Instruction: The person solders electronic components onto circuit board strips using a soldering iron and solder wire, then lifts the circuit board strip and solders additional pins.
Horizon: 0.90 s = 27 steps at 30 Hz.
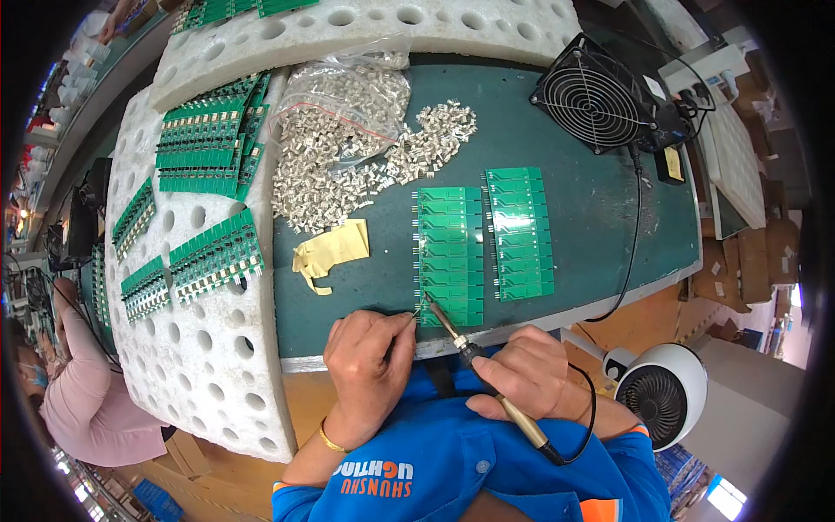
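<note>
The right hand (522, 374) is closed around the wooden handle of a slim soldering iron (487, 383), whose metal tip meets the lower left corner of a green panel of circuit boards (450, 257) lying flat near the front edge of the dark green worktop (600, 217). The left hand (370, 361) rests on the same front edge just left of that panel, its fingers (402, 324) pinched together on what seems to be a thin solder wire, too fine to be sure of, with the fingertips close beside the iron's tip. A second green panel of circuit boards (520, 233) lies just to the right of the first, slightly apart from it. A crumpled piece of yellow tape (330, 252) sits to the left of the panels. Toward the back edge, a loose heap of small silver metal connectors (365, 165) spreads out of an open clear plastic bag (348, 91). At the back right corner stands a black square fan (600, 96). White perforated foam trays (200, 348) along the left edge carry rows of assembled green boards (204, 143). A round white fan (665, 396) stands below the front right corner
</note>
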Each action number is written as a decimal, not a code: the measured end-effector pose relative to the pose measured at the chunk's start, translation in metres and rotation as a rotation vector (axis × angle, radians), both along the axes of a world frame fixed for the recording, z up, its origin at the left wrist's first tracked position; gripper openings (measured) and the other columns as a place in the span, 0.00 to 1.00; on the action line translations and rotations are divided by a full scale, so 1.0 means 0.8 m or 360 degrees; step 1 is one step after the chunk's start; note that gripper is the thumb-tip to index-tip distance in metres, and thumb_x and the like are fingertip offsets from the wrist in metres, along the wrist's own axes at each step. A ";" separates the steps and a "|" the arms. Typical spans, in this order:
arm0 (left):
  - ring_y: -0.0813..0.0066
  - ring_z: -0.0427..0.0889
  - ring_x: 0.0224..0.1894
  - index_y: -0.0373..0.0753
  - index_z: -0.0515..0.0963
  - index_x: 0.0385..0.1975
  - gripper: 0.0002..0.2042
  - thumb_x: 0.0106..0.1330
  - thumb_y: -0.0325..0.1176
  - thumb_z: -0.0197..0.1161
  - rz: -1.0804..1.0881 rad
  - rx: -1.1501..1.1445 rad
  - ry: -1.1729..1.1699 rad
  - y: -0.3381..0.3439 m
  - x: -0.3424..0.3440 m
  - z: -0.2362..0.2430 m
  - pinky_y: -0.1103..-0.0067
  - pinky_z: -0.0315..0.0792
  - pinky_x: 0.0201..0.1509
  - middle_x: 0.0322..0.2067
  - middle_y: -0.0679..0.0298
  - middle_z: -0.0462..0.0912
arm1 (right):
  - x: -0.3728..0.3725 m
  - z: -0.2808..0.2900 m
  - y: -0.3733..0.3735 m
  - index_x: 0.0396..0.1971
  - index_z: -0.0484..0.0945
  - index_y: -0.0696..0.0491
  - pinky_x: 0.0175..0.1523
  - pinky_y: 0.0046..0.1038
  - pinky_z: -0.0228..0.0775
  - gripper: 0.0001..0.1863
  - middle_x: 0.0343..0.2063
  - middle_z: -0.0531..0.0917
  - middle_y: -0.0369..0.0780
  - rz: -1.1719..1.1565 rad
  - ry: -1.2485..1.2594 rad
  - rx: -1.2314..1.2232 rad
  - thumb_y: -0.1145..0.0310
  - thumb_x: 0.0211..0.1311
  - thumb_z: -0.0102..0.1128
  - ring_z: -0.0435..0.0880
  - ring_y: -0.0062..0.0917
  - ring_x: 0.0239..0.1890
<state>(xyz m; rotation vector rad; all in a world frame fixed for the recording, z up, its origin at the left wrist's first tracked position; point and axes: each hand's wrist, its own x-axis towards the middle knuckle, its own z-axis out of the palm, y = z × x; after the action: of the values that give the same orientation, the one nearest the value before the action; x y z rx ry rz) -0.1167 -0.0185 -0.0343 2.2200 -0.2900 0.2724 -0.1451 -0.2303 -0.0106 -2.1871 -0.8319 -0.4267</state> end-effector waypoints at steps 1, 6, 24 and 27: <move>0.65 0.78 0.26 0.38 0.83 0.27 0.07 0.50 0.20 0.72 -0.0006 0.0005 0.0001 0.000 0.000 0.000 0.72 0.67 0.31 0.21 0.63 0.77 | 0.000 0.000 0.000 0.41 0.80 0.59 0.26 0.26 0.66 0.23 0.18 0.75 0.34 -0.0002 0.0001 -0.0001 0.57 0.54 0.75 0.74 0.25 0.17; 0.65 0.77 0.26 0.38 0.83 0.27 0.07 0.49 0.20 0.72 -0.0002 -0.0013 0.0010 0.000 -0.001 0.001 0.72 0.67 0.31 0.21 0.63 0.77 | -0.001 -0.001 0.000 0.41 0.80 0.59 0.25 0.26 0.65 0.23 0.17 0.75 0.34 -0.0001 0.0022 0.0034 0.57 0.54 0.76 0.74 0.25 0.17; 0.66 0.76 0.24 0.36 0.82 0.27 0.06 0.52 0.19 0.71 0.0010 0.0049 0.0005 -0.004 0.002 0.004 0.73 0.67 0.31 0.20 0.62 0.77 | -0.001 -0.002 0.000 0.42 0.79 0.59 0.25 0.27 0.66 0.23 0.17 0.75 0.35 0.0022 0.0034 0.0059 0.57 0.56 0.74 0.75 0.25 0.17; 0.66 0.77 0.24 0.36 0.82 0.27 0.06 0.51 0.19 0.71 0.0020 0.0058 0.0017 -0.005 0.002 0.004 0.73 0.67 0.32 0.20 0.62 0.77 | -0.002 -0.002 0.000 0.42 0.79 0.59 0.25 0.27 0.66 0.23 0.17 0.75 0.35 0.0013 0.0029 0.0058 0.57 0.56 0.74 0.75 0.25 0.17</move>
<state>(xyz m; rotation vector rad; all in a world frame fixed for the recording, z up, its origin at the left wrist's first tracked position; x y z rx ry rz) -0.1149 -0.0224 -0.0308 2.2589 -0.2776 0.2640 -0.1465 -0.2305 -0.0120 -2.1502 -0.8167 -0.4145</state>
